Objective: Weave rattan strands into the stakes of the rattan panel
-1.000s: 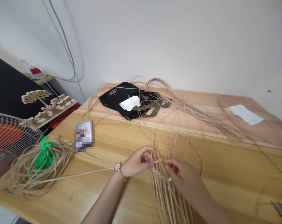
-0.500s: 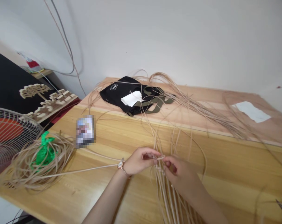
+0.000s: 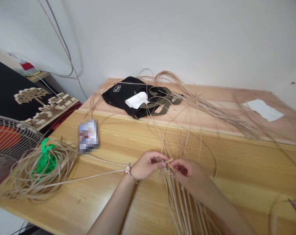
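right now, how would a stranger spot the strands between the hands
On the yellowish wooden table, find the left hand and right hand. Between them, a bundle of pale strands fans out toward the viewer. Unlike the round coil at left, it runs nearly straight, crossed by others between the hands.

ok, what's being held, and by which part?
Pale strands, pinched by the left hand and right hand where strands cross, just beyond the near splayed lengths; exactly which strand each grips can't be told.

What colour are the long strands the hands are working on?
The strands are pale tan; the head view shows it best.
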Tool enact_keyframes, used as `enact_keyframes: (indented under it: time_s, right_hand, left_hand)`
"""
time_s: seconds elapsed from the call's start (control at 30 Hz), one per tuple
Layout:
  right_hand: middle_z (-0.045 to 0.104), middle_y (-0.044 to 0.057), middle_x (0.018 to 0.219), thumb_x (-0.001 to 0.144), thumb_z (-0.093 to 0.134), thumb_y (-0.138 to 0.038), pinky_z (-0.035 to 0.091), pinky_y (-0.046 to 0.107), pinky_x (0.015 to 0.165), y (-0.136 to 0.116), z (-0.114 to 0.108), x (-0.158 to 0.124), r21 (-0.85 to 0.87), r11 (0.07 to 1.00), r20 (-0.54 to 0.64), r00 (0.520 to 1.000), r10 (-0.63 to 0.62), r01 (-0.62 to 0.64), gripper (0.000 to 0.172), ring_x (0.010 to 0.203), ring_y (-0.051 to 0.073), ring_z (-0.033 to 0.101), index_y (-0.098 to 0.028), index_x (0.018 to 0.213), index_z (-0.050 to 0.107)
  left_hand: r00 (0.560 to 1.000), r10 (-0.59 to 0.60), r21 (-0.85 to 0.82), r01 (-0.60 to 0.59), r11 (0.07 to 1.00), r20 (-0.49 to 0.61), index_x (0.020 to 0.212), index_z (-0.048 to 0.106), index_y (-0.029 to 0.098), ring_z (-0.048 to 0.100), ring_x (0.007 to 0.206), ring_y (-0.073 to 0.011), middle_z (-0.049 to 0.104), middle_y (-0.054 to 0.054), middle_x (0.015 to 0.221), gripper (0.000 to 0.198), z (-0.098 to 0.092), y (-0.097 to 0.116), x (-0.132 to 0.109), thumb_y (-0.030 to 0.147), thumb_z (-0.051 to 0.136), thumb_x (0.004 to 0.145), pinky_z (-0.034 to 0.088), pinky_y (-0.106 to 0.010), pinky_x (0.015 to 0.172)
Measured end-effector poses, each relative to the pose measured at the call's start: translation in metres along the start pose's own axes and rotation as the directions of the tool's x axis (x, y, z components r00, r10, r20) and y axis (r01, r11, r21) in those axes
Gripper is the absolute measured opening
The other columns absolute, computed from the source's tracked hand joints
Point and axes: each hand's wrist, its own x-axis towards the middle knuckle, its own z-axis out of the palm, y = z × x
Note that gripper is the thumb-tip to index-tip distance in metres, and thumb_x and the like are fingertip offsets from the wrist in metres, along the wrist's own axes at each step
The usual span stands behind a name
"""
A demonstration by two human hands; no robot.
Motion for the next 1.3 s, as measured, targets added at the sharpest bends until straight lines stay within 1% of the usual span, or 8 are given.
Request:
enact_keyframes:
  time_s: [0.2, 0.57, 0.77, 0.9, 1.0, 1.1, 1.2, 1.3]
  right_hand:
    - [0.050, -0.003, 0.059, 0.073, 0.039, -0.015, 0.030, 0.020, 0.050, -0.004, -0.002, -0.004, -0.033, 0.999, 0.049, 0.998, 0.030, -0.029, 0.014, 0.054, 0.010, 0.044, -0.018, 0.067, 0.052]
    - [0.049, 0.001, 0.081, 0.071, 0.042, -0.009, 0.036, 0.026, 0.070, -0.008, -0.007, -0.025, -0.065, 0.987, 0.072, 0.987, -0.141, 0.145, 0.012, 0.077, 0.014, 0.047, -0.019, 0.071, 0.048]
    - [0.047, 0.003, 0.105, 0.079, 0.042, -0.023, 0.035, 0.031, 0.084, -0.006, -0.010, -0.033, 0.121, 0.983, 0.071, 0.987, -0.147, 0.138, 0.009, 0.098, 0.017, 0.045, -0.022, 0.075, 0.050]
    - [0.041, 0.002, 0.122, 0.082, 0.040, -0.033, 0.037, 0.031, 0.083, -0.003, -0.007, -0.025, 0.279, 0.953, 0.071, 0.987, -0.145, 0.120, 0.015, 0.107, 0.019, 0.042, -0.024, 0.080, 0.052]
    - [0.050, 0.002, 0.114, 0.082, 0.041, -0.034, 0.042, 0.030, 0.074, -0.003, -0.002, -0.019, 0.326, 0.939, 0.085, 0.986, -0.141, 0.106, 0.016, 0.094, 0.018, 0.050, -0.025, 0.087, 0.053]
    - [0.057, 0.001, 0.100, 0.081, 0.043, -0.034, 0.043, 0.028, 0.069, -0.003, 0.003, -0.016, 0.317, 0.943, 0.003, 0.994, -0.110, 0.103, 0.016, 0.081, 0.015, 0.052, -0.026, 0.090, 0.054]
    - [0.060, 0.001, 0.089, 0.080, 0.046, -0.034, 0.043, 0.028, 0.070, 0.002, 0.009, -0.013, 0.344, 0.936, -0.096, 0.995, -0.036, 0.068, 0.016, 0.079, 0.014, 0.054, -0.024, 0.090, 0.054]
    - [0.061, 0.003, 0.090, 0.077, 0.051, -0.034, 0.044, 0.027, 0.070, 0.010, 0.016, -0.010, 0.468, 0.883, -0.172, 0.983, 0.060, 0.028, 0.020, 0.081, 0.015, 0.056, -0.023, 0.094, 0.051]
  left_hand:
    - [1.000, -0.002, -0.057, 0.002, 0.998, 0.011, 0.082, 0.062, 0.010, 0.050, 0.062, -0.0084, 0.060, -0.004, 0.071, 0.026, -0.001, -0.002, 0.001, 0.032, 0.060, 0.067, 0.038, -0.019, 0.059]
    - [0.999, -0.042, -0.109, 0.040, 0.993, -0.022, 0.080, 0.062, 0.009, 0.051, 0.060, -0.0080, 0.061, -0.004, 0.068, 0.025, 0.000, -0.005, 0.003, 0.029, 0.063, 0.065, 0.039, -0.019, 0.058]
    - [0.999, -0.019, -0.068, 0.016, 0.998, -0.045, 0.078, 0.063, 0.008, 0.051, 0.060, -0.0088, 0.062, -0.006, 0.070, 0.026, -0.001, -0.009, 0.004, 0.030, 0.063, 0.064, 0.040, -0.020, 0.059]
    - [0.999, 0.007, -0.032, -0.008, 0.999, -0.035, 0.078, 0.064, 0.009, 0.049, 0.057, -0.0082, 0.061, -0.005, 0.068, 0.025, 0.000, -0.009, 0.004, 0.030, 0.061, 0.066, 0.038, -0.019, 0.055]
    - [0.999, 0.022, -0.021, -0.023, 1.000, -0.035, 0.079, 0.064, 0.009, 0.049, 0.057, -0.0077, 0.061, -0.005, 0.069, 0.023, 0.000, -0.008, 0.004, 0.029, 0.059, 0.067, 0.038, -0.019, 0.055]
    - [0.999, 0.007, -0.068, -0.009, 0.998, -0.031, 0.080, 0.063, 0.009, 0.052, 0.062, -0.0093, 0.062, -0.006, 0.072, 0.024, 0.000, -0.007, 0.004, 0.029, 0.060, 0.066, 0.040, -0.020, 0.060]
    - [1.000, -0.013, -0.112, 0.011, 0.994, -0.022, 0.079, 0.063, 0.009, 0.053, 0.062, -0.0101, 0.063, -0.007, 0.073, 0.026, 0.000, -0.007, 0.004, 0.030, 0.062, 0.064, 0.041, -0.021, 0.060]
    - [1.000, -0.013, -0.126, 0.013, 0.992, -0.003, 0.080, 0.063, 0.009, 0.052, 0.062, -0.0098, 0.063, -0.007, 0.073, 0.027, -0.001, -0.008, 0.005, 0.031, 0.062, 0.064, 0.040, -0.021, 0.060]
